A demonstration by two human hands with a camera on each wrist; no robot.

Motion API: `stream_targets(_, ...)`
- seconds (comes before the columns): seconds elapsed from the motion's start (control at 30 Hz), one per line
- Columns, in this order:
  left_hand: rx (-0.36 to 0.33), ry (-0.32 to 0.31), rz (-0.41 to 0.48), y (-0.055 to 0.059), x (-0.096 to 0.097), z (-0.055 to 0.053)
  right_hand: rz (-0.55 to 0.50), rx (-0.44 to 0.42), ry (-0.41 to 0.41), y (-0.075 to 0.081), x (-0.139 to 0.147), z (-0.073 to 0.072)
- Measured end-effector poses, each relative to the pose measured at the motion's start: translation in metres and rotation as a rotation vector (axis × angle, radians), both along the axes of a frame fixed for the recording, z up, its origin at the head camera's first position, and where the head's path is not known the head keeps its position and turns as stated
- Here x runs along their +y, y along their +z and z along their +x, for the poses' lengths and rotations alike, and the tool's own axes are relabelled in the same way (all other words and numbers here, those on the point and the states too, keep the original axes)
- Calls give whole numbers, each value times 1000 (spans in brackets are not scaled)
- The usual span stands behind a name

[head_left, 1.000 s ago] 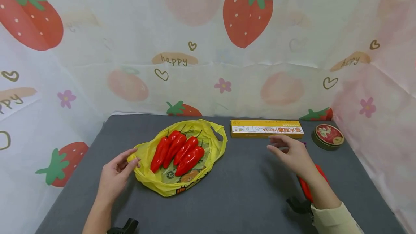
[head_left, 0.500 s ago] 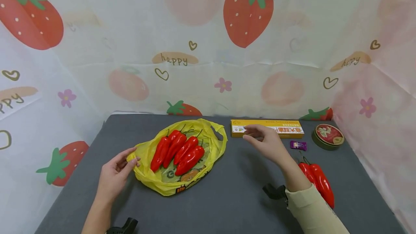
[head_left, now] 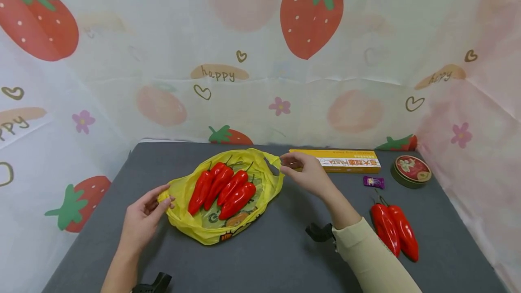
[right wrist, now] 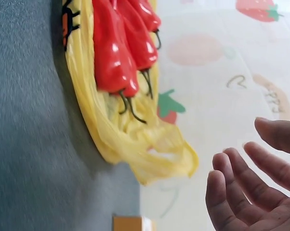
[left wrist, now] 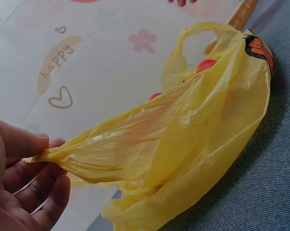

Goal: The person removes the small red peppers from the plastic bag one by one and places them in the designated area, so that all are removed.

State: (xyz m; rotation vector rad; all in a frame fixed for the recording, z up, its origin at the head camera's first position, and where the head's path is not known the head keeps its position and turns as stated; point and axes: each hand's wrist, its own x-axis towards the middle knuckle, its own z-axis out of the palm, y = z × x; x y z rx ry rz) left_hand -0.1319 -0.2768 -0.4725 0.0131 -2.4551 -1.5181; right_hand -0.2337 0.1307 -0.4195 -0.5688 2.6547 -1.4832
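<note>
A yellow plastic bag lies spread open on the grey table, with several shiny red peppers inside it. My left hand pinches the bag's left edge between thumb and fingers; the left wrist view shows the film drawn taut from that pinch. At the bag's right handle loop, my right hand hovers with parted fingers. In the right wrist view the fingers are relaxed and hold nothing, a short gap away from the loop.
A yellow pasta box lies at the back right, beside a round red-topped tin. In front of them is a small purple wrapped sweet. Two more red peppers lie at the right, close to my right sleeve.
My right hand has moved left, from near the tin and loose peppers to the bag's right handle, uncovering the sweet and those peppers. The left hand keeps its pinch on the bag.
</note>
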Motion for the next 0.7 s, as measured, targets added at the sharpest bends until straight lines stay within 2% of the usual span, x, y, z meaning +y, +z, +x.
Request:
stream_targets(0.3,3,-3,-6,2,1,1,-11,-62,61,-13,-32,-11)
stream_targets(0.7,25,-26,-4,0,0,1,-14,-214,140,-34,-64,-20)
